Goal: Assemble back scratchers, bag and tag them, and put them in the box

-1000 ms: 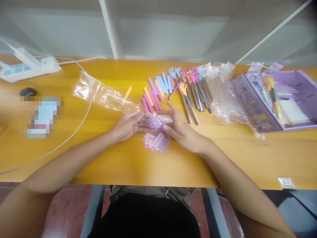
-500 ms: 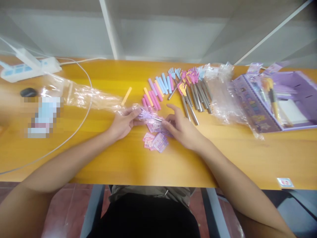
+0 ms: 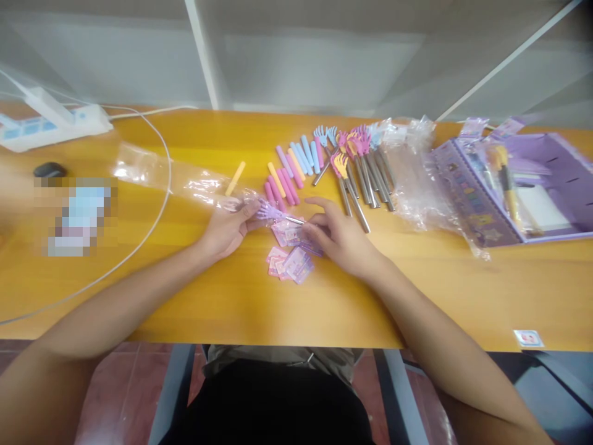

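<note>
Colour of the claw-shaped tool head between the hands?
Light purple claw-shaped tool head; best seen in the head camera view.

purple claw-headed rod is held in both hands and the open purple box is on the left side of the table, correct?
The side is wrong: the head view shows the open purple box on the right side of the table. The purple claw-headed rod is indeed held in the left hand and right hand.
</note>
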### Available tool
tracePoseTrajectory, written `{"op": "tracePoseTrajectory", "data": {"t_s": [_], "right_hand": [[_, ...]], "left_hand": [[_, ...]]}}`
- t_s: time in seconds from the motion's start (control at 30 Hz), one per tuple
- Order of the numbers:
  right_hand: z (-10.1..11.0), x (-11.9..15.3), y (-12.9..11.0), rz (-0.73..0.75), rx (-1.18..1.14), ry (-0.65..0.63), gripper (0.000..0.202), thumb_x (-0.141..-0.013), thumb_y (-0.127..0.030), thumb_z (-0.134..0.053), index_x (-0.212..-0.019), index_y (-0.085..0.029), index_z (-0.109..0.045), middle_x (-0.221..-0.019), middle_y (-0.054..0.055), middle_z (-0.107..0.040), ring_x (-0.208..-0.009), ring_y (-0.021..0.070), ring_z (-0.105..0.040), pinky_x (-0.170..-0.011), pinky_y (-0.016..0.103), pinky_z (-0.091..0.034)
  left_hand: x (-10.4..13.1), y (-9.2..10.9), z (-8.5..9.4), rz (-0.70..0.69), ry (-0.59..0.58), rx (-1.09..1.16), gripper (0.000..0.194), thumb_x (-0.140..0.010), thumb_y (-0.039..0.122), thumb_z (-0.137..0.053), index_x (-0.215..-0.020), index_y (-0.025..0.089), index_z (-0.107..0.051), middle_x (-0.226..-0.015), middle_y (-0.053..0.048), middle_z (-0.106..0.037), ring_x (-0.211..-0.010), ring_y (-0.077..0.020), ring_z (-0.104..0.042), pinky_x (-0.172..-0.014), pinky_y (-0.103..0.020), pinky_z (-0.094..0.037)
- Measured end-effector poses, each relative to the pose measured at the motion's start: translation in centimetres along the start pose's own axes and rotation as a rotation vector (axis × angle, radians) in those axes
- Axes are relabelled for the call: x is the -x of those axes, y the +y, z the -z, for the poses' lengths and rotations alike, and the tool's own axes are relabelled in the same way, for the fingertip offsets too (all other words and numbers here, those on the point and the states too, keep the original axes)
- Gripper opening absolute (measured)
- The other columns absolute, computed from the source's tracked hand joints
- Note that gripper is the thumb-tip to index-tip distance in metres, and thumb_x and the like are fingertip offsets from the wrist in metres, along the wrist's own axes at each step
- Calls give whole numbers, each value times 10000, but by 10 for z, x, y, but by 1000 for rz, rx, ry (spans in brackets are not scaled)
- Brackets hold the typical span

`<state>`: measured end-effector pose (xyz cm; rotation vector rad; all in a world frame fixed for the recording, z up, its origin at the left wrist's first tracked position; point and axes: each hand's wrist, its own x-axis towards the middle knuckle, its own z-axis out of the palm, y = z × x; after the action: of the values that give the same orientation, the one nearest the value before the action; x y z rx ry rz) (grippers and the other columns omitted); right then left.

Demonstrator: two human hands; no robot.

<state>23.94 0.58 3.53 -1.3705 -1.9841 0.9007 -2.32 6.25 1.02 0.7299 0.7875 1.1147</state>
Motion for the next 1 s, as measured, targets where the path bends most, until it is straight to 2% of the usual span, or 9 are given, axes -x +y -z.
{"op": "tracePoseTrajectory", "data": {"t_s": [0.2,0.37,0.43,0.67,0.83,0.93,1.0], "right_hand": [[-2,1,-4,4,-19,-3,479,-1125,-394,-525,-1556,-197,-454,-951,43,-810,-760,211,-702,-777,323,-543],[-5,1,-4,14,-47,-21,525,-1119,-385,-538,-1598,-194,-436,-1022,73,-833,-840,238,-748,-850,359,-577],[-6,1,-3,15,-66,-35,558,-1118,-382,-547,-1626,-189,-419,-1027,76,-838,-861,249,-761,-858,372,-580],[-14,1,-9,24,-84,-73,619,-1124,-353,-545,-1707,-224,-383,-1053,63,-856,-915,258,-781,-886,376,-569],[-17,1,-11,30,-110,-93,669,-1117,-352,-562,-1737,-239,-339,-1038,56,-861,-900,254,-778,-863,366,-566],[-18,0,-11,10,-151,-96,689,-1110,-363,-581,-1734,-214,-332,-996,44,-859,-875,235,-775,-846,346,-567],[-18,-1,-10,-4,-178,-91,682,-1109,-373,-583,-1721,-191,-344,-992,44,-859,-867,225,-772,-844,341,-568]], "left_hand": [[8,2,-7,-66,-29,-8,420,-672,382,-1096,-870,158,-801,-970,-28,-832,-925,-205,-819,-1001,-462,-730],[14,2,-9,-67,-95,-47,403,-693,395,-1088,-897,157,-835,-945,-44,-835,-919,-228,-831,-928,-427,-744],[15,0,-9,-52,-113,-58,390,-705,393,-1083,-902,160,-841,-953,-55,-842,-933,-241,-837,-927,-431,-743],[17,-4,-7,25,-217,-145,408,-726,431,-1063,-943,146,-868,-992,-124,-865,-1036,-332,-846,-1075,-555,-681],[17,-4,-4,86,-324,-197,405,-783,468,-1024,-992,154,-876,-1033,-135,-870,-1064,-343,-843,-1081,-541,-664],[18,-4,-5,130,-377,-134,511,-800,532,-1006,-1120,166,-846,-1108,-145,-859,-1075,-338,-839,-1038,-528,-674],[17,-3,-6,129,-353,-86,616,-779,609,-997,-1178,181,-802,-1161,-142,-844,-1069,-322,-832,-986,-504,-685]]}}
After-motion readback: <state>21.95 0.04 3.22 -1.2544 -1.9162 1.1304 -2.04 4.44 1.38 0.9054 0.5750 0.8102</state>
